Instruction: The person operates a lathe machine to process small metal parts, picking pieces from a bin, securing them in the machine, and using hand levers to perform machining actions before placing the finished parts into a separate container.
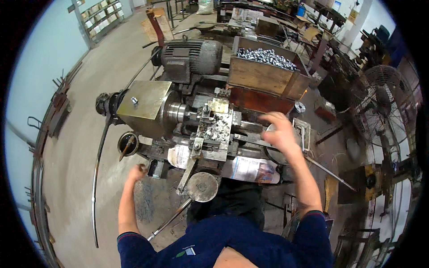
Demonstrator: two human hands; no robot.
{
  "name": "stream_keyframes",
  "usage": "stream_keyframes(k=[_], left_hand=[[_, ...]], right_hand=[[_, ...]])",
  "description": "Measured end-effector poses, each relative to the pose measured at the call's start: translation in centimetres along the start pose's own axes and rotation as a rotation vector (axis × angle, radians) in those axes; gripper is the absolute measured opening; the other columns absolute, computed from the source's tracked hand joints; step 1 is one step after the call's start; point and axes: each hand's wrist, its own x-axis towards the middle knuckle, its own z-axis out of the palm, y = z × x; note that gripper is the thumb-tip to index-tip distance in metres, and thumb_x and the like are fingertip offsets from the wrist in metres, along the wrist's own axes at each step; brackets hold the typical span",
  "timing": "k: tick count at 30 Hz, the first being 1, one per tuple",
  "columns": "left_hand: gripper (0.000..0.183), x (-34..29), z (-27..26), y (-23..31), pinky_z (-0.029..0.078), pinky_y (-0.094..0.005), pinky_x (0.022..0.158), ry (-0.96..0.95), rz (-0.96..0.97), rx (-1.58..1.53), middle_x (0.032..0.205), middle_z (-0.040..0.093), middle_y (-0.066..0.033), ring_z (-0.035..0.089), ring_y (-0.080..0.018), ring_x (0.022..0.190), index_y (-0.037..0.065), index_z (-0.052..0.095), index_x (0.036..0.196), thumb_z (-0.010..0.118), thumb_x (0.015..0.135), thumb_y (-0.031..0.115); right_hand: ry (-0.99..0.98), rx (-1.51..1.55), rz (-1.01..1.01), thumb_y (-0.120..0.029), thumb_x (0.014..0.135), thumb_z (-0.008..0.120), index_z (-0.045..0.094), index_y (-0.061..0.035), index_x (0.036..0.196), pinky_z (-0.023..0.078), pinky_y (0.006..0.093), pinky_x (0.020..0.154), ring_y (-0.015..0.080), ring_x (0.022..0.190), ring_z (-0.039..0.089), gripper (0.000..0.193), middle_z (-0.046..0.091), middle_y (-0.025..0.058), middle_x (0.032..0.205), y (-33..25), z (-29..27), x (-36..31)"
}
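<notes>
A small metal-turning lathe stands before me, with its bright chuck (177,112) left of a cross slide (215,129) strewn with metal chips. My right hand (280,130) is raised over the lathe's right end, beside a round plate (275,149); its fingers are bent, with thumb and forefinger apart and nothing visible between them. Low on the left, my left hand (137,172) is closed next to a small dark metal block (156,169); whatever it may hold is hidden. One small shiny metal part (135,101) lies on the yellowish headstock cover (145,96).
Behind the lathe are a motor (192,56) and a wooden box (261,77) heaped with small shiny parts. A pot (121,144) with a brush sits at left. Long levers (172,219) stick out toward me and to the right. A caged fan (380,102) stands at far right.
</notes>
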Motion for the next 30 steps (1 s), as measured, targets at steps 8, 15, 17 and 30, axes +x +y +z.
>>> stream_keyframes(k=[8,15,17,30], left_hand=[[0.029,-8.7,-19.9,-2.2,0.047,-0.0348,0.059,0.773,0.072,-0.105,0.069,0.062,-0.0143,0.062,-0.0222,0.066,0.002,0.060,0.104,0.056,0.084,0.023],[0.044,-13.2,-10.3,-1.0,0.045,-0.0452,0.063,0.969,-0.367,0.192,0.075,0.062,-0.0177,0.061,-0.0362,0.073,0.003,0.059,0.089,0.049,0.085,0.046],[0.044,-15.7,-9.8,4.1,0.045,-0.0465,0.064,0.875,-0.374,0.158,0.075,0.062,-0.0191,0.060,-0.0389,0.075,0.002,0.058,0.089,0.055,0.081,0.045],[0.031,-13.8,-11.6,-1.0,0.050,-0.0311,0.047,0.330,-0.032,-0.827,0.064,0.057,-0.0106,0.058,-0.0185,0.052,-0.009,0.053,0.099,0.062,0.077,0.011]], right_hand=[[-0.389,-0.312,-0.375,-0.018,0.050,0.063,0.067,-0.0064,0.075,0.030,0.0445,0.099,0.0279,0.096,0.052,0.028,0.060,0.0123,0.088,-11.7,13.5,10.7],[-0.638,-0.500,-0.328,-0.024,0.059,0.065,0.069,-0.0124,0.084,0.027,0.0547,0.097,0.0265,0.095,0.054,0.027,0.064,0.0078,0.090,-12.1,16.1,12.3],[-0.652,-0.480,-0.324,-0.024,0.061,0.065,0.069,-0.0128,0.083,0.027,0.0531,0.098,0.0262,0.095,0.055,0.025,0.065,0.0072,0.089,-11.8,16.2,12.3],[-0.325,-0.495,-0.243,-0.030,0.051,0.061,0.069,-0.0102,0.067,0.031,0.0434,0.098,0.0291,0.092,0.053,0.027,0.063,0.0118,0.076,-8.8,6.0,14.5]])
